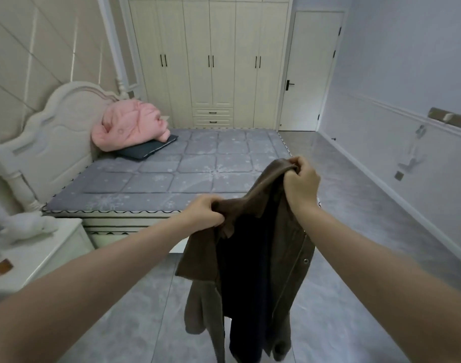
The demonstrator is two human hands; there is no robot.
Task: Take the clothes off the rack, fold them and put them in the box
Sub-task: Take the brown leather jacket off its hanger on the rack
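Two hands, left hand (204,210) and right hand (301,183), grip one jacket (250,258).

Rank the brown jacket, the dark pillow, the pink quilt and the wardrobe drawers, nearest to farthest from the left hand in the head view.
1. Brown jacket: gripped by the left hand.
2. Dark pillow: on the bed, up left.
3. Pink quilt: against the headboard, lying on the pillow.
4. Wardrobe drawers: beyond the bed, at the far wall.
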